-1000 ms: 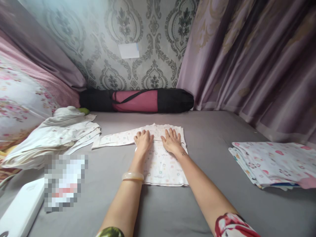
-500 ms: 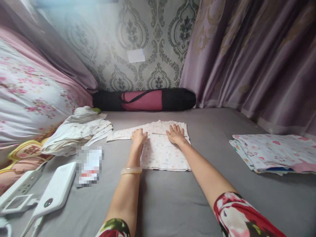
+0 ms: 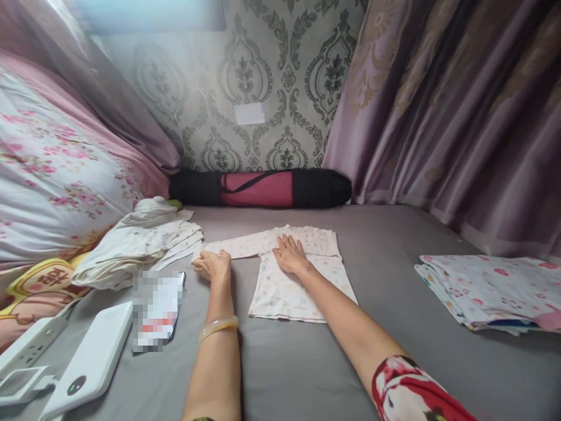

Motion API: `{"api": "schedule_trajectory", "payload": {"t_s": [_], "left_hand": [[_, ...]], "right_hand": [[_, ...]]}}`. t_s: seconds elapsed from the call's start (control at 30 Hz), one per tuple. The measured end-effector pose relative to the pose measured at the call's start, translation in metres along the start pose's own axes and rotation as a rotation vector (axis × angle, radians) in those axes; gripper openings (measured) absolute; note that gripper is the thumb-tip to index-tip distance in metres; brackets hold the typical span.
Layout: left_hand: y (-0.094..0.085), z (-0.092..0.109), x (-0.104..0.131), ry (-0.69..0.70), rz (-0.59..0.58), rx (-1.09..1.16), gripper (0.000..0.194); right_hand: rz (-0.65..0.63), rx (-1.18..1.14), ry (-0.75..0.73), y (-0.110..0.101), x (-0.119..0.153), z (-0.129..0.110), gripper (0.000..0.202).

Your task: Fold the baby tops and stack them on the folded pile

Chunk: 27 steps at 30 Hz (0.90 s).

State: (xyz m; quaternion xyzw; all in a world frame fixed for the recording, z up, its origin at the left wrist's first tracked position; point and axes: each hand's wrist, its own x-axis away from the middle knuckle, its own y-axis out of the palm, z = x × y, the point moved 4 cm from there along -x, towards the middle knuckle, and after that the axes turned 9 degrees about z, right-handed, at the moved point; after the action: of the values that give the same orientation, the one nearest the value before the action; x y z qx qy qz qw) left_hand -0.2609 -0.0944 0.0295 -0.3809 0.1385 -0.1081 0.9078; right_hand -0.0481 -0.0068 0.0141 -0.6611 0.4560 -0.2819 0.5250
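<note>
A small white long-sleeved shirt [image 3: 302,295] with a pale print lies flat on the grey sheet. One sleeve stretches out to the left, while the right sleeve appears folded across the chest. At the left sleeve's cuff, my left hand [image 3: 213,266] has its fingers curled closed on the fabric. My right hand [image 3: 289,254] lies flat with spread fingers on the upper part of the shirt, near the shoulder of the outstretched sleeve.
Crumpled white clothes [image 3: 135,245] lie left, beside a floral pillow [image 3: 56,169]. A phone with a blurred screen [image 3: 160,313], power bank [image 3: 92,356] and power strip [image 3: 33,345] sit front left. Folded printed cloths [image 3: 491,286] lie right; a black-and-red rolled bag [image 3: 258,188] lies along the wall.
My left hand has moved left along the sleeve to its cuff. My right hand has shifted left across the shirt's chest. The view has tilted slightly upward.
</note>
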Motion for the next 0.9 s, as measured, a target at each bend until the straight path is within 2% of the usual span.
{"api": "schedule_trajectory", "payload": {"t_s": [0.1,0.33,0.43,0.53,0.63,0.77,0.9], "left_hand": [[0.002,-0.002,-0.004,-0.048,0.057,0.056,0.055],[0.006,-0.009,-0.014,-0.063,0.106,0.133,0.054],[0.007,-0.012,-0.017,-0.079,0.130,0.153,0.054],[0.009,-0.013,-0.018,-0.097,0.135,0.164,0.053],[0.010,-0.014,-0.019,-0.122,0.144,0.184,0.053],[0.010,-0.015,-0.019,-0.128,0.157,0.230,0.057],[0.012,-0.017,-0.020,-0.101,0.166,0.266,0.058]], "right_hand": [[0.038,0.007,0.001,0.006,0.000,0.000,0.064],[0.144,0.077,-0.043,-0.017,-0.024,0.000,0.048],[0.187,0.092,-0.027,-0.014,-0.036,0.006,0.045],[0.128,0.070,0.010,0.001,-0.043,0.014,0.058],[0.070,0.059,0.027,0.010,-0.047,0.018,0.062],[-0.015,0.080,0.045,0.004,-0.050,0.015,0.062],[0.032,0.064,-0.031,0.001,-0.047,0.000,0.059]]}}
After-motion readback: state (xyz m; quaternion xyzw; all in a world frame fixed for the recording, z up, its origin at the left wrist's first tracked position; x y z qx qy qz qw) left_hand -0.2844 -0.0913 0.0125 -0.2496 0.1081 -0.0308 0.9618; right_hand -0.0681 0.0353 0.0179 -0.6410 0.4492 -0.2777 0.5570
